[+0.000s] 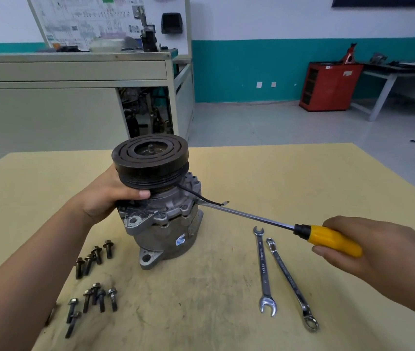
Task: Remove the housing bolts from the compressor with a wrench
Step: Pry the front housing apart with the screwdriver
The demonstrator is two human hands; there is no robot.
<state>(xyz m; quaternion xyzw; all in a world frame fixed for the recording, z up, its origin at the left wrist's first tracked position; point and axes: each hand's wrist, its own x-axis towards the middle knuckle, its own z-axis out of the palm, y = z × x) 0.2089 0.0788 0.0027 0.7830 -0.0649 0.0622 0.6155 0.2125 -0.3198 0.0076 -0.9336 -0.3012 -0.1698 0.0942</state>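
Two wrenches, an open-ended wrench (264, 272) and a ring wrench (291, 282), lie side by side on the yellow counter (226, 325) at about 4 o'clock from the compressor (161, 224), and neither is being touched. The compressor stands upright near the middle of the counter with its black pulley (150, 160) on top. The person's left hand (105, 196) grips it just under the pulley, thumb curled across the front. The right hand (368, 247) is wrapped round the yellow handle of a screwdriver (328, 240). Its long shaft reaches in from 3 o'clock, and the tip sits at the seam below the finned head, under a loose black wire (201, 197). Loose bolts (94, 259) lie in two clusters at 7 o'clock from the compressor.

With the bolts laid out and the wrenches set down, the unbolting looks largely done. The work in hand appears to be prying the housing apart. The next move probably calls for a firm left-hand hold and gentle leverage at the seam, keeping clear of the wire.
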